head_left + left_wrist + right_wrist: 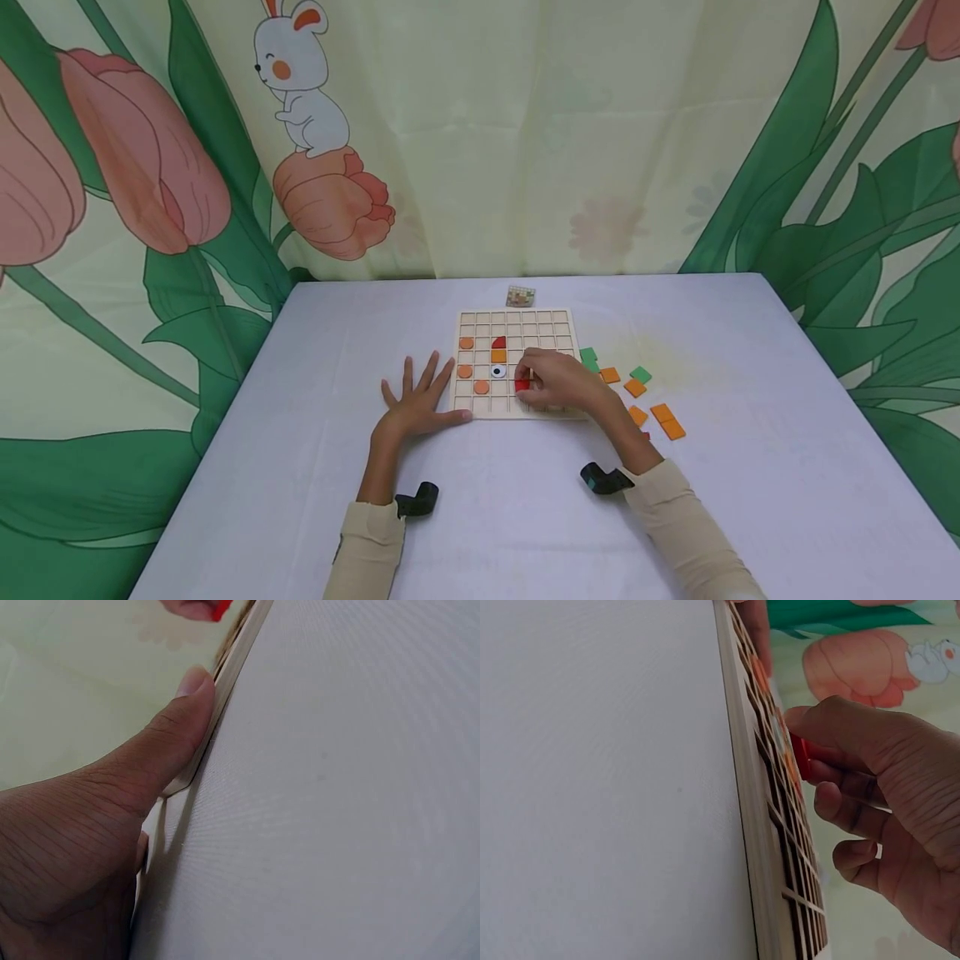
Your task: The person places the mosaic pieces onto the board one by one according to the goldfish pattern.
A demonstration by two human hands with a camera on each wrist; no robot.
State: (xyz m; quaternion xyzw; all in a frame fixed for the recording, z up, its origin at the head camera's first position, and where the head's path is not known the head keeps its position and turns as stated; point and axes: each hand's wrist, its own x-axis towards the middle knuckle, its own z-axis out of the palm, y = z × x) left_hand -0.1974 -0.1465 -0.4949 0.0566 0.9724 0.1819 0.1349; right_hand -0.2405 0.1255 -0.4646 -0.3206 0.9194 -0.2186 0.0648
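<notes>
A wooden grid board [491, 406] lies on the white-covered table, with orange round pieces [482, 387], a red piece [499, 342], an orange square [498, 357] and an eye-patterned disc [498, 372] in its cells. My right hand [558, 379] pinches a red tile [801, 756] between thumb and fingertips, close over the board's middle. With fingers spread, my left hand [416, 408] lies along the left side of the board, and its thumb [176, 720] presses on the near left corner.
To the right of the board lie loose orange tiles [667, 422] and green tiles [641, 374], partly behind my right forearm. A small patterned card [521, 297] sits beyond the board's far edge. Behind the table hangs a printed curtain [480, 150].
</notes>
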